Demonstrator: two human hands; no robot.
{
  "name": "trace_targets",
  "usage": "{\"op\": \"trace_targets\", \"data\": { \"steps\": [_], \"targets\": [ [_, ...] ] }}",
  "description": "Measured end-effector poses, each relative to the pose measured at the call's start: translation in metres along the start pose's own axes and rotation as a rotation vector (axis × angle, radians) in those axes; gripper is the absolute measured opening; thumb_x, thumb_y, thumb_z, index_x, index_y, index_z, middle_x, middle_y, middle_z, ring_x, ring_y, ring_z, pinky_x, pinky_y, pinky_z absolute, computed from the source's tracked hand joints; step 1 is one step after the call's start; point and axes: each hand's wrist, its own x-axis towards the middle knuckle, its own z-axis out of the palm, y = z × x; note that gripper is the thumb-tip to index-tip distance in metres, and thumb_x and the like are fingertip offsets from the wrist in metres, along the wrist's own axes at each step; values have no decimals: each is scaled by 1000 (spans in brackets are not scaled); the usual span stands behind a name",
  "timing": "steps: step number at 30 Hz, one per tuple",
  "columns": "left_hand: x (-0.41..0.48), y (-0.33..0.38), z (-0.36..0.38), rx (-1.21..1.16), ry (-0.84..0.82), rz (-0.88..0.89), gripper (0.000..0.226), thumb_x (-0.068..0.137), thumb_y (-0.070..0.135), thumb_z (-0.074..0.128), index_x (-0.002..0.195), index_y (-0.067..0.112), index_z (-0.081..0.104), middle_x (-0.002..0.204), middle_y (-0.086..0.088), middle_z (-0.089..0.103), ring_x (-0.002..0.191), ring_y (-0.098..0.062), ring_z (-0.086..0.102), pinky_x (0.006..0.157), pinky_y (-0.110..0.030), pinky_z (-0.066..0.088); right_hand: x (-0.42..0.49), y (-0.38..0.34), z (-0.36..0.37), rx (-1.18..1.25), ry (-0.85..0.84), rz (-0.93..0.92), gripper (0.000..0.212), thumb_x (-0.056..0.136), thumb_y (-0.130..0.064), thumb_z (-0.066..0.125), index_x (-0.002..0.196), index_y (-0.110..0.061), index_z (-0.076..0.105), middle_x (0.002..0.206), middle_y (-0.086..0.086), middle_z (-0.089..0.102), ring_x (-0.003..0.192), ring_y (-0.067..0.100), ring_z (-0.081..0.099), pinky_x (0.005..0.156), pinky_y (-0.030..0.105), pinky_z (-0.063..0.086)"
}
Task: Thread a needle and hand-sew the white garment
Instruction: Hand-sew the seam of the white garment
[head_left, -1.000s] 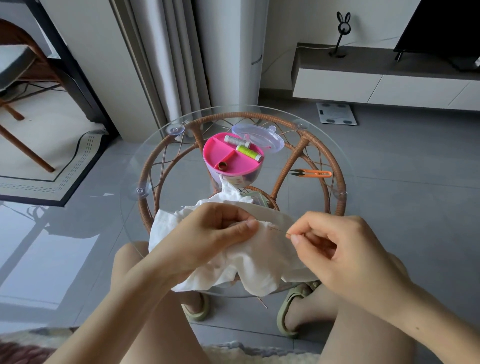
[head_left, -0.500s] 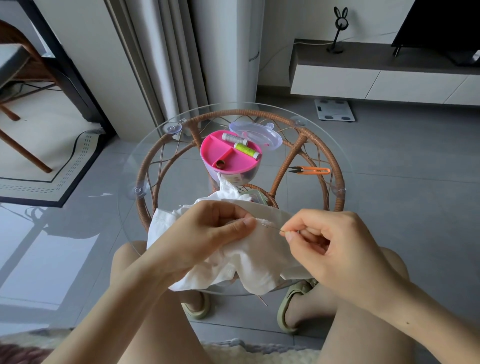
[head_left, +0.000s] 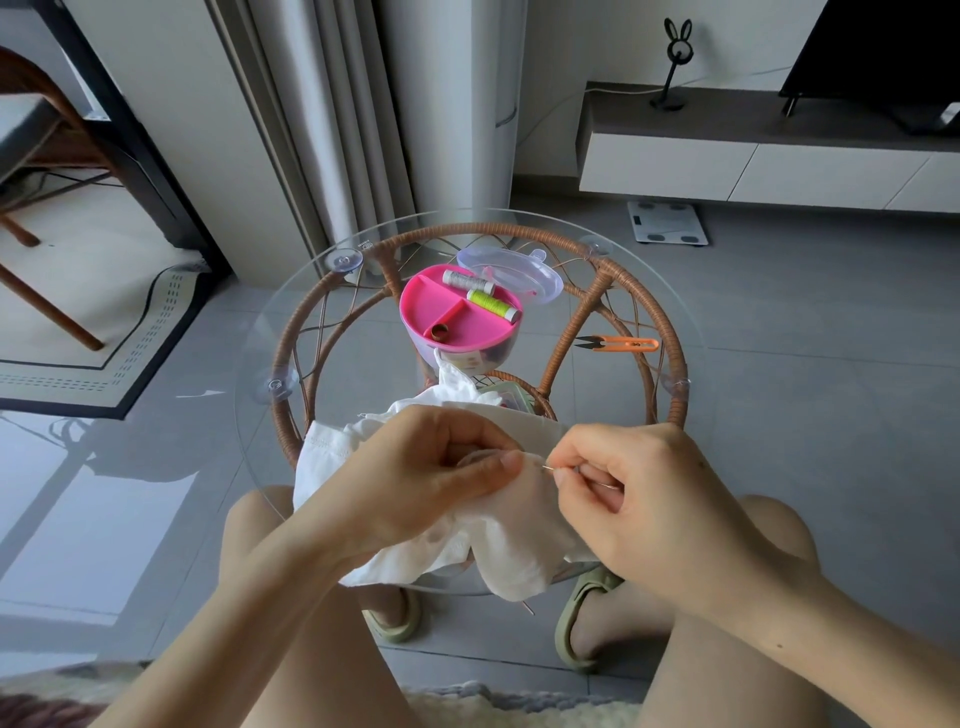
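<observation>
The white garment (head_left: 519, 540) lies bunched on the near edge of the round glass table (head_left: 291, 332) and hangs toward my knees. My left hand (head_left: 436, 467) grips a fold of it, thumb pressed on the cloth. My right hand (head_left: 639, 488) pinches a thin needle (head_left: 548, 468) between thumb and forefinger; its tip meets the cloth right beside my left thumb. No thread shows clearly in this view.
A pink sewing box (head_left: 457, 319) holds a grey spool, a green spool (head_left: 491, 305) and a thimble; its clear lid (head_left: 511, 270) lies behind it. Orange thread snips (head_left: 618, 343) lie at the table's right. A rattan base shows under the glass. A TV cabinet (head_left: 753, 166) stands far right.
My right hand has moved left with the needle, closing the gap to my left thumb, so the needle tip now reaches the cloth. My left hand keeps its hold on the fold.
</observation>
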Motion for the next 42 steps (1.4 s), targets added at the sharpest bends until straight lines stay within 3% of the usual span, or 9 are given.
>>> {"op": "trace_targets", "data": {
  "steps": [4, 7, 11, 17, 22, 26, 30, 34, 42],
  "targets": [
    [1, -1, 0, -34, 64, -48, 10, 85, 15, 66, 78, 15, 73, 67, 6, 70, 59, -2, 60, 50, -10, 42, -2, 3, -4, 142, 4, 29, 21, 83, -25, 50, 72, -14, 64, 50, -18, 42, 51, 6, 49, 43, 11, 37],
    [2, -2, 0, -53, 69, -74, 12, 85, 16, 66, 76, 17, 74, 68, 4, 70, 60, -5, 61, 49, -11, 42, -3, 3, -5, 250, -9, 101, 15, 83, -18, 56, 75, -13, 68, 56, -7, 56, 54, 9, 56, 47, 15, 44],
    [2, -1, 2, -148, 28, -72, 12, 84, 16, 65, 75, 14, 72, 66, 3, 69, 59, -5, 61, 53, -13, 45, -1, 4, -7, 392, -21, 202, 14, 80, -17, 57, 77, -15, 71, 60, -2, 62, 57, 5, 58, 53, 8, 41],
    [2, -1, 2, -303, -39, -77, 13, 73, 22, 65, 74, 10, 70, 67, -2, 67, 60, -8, 60, 56, -15, 48, 0, 9, -6, 519, -35, 299, 14, 78, -23, 59, 75, -20, 72, 66, 7, 67, 64, 20, 61, 58, 22, 46],
    [1, -2, 0, -461, -97, -83, 10, 75, 13, 62, 75, 4, 67, 67, -5, 66, 58, -9, 61, 54, -16, 49, 1, 9, -4, 744, -74, 378, 13, 76, -18, 60, 74, -15, 72, 58, -4, 63, 55, -1, 54, 52, 10, 39],
    [1, -4, -2, -508, -154, -66, 9, 82, 10, 66, 75, 5, 68, 68, -6, 66, 59, -10, 62, 55, -16, 50, 2, 7, -2, 913, -78, 462, 12, 73, -15, 60, 68, -15, 72, 53, -8, 57, 48, 0, 46, 46, 9, 34],
    [2, -6, -2, -550, -198, -57, 9, 78, 11, 62, 75, 7, 70, 68, -6, 65, 60, -10, 62, 56, -16, 50, 1, 7, -1, 991, -104, 505, 11, 73, -14, 62, 67, -16, 71, 52, -8, 54, 46, 0, 42, 44, 11, 32],
    [3, -7, -1, -600, -226, -77, 11, 78, 9, 59, 73, 7, 69, 67, -7, 65, 58, -11, 62, 55, -16, 50, 2, 6, -2, 1047, -106, 513, 6, 80, -1, 64, 75, -4, 64, 53, -8, 57, 48, -2, 49, 45, 8, 36],
    [7, -6, 3, -451, -153, -65, 11, 76, 16, 63, 70, 16, 72, 66, -4, 64, 59, -11, 58, 53, -20, 45, 4, 11, 4, 876, -127, 382, 4, 81, -16, 62, 81, -16, 66, 59, -4, 60, 56, 2, 51, 52, 12, 39]
  ]
}}
